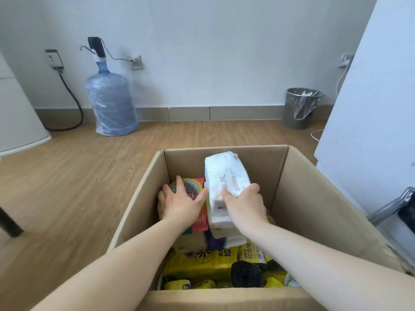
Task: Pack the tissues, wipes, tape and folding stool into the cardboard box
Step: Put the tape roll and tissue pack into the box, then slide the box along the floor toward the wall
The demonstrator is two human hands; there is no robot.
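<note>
Box (314,198): open on the wood floor (67,187), flaps up, already part-filled; both arms reach in from the near side.
Right hand (244,207): closed around a white tissue pack (226,176), tilted on end above 2 more packs, apparently being fitted into the middle.
Left hand (179,203): spread flat over the tape (190,187), which sits on a red wipes pack (199,223) by the left wall, seemingly steadying it.
Near end: yellow bags (202,263) and a black roll (246,274) fill the bottom.
Stool: possibly the metal frame (390,205) at right, outside the box; unclear.
</note>
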